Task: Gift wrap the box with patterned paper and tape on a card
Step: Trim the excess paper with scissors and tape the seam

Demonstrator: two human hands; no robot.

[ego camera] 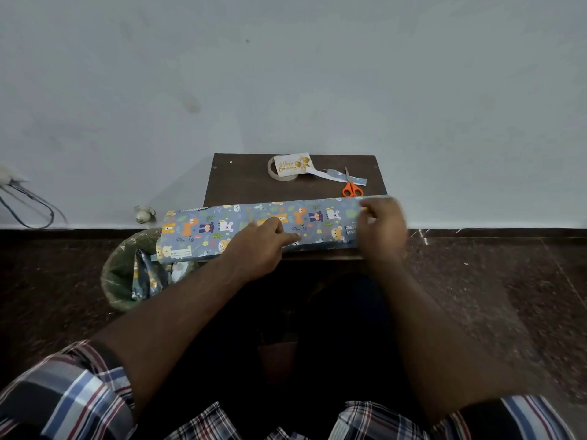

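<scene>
A long sheet of blue patterned paper with cartoon animals lies folded across the front of a small dark wooden table and overhangs its left edge. My left hand presses flat on the middle of the paper, index finger stretched to the right. My right hand, blurred, grips the paper's right end. Whether a box lies under the paper I cannot tell. A "Happy Birthday" card rests on a roll of clear tape at the back of the table.
Orange-handled scissors lie at the back right beside a cut strip of paper. A bin with a green liner holding paper scraps stands on the floor at the left. A wall rises behind the table. Cables hang at far left.
</scene>
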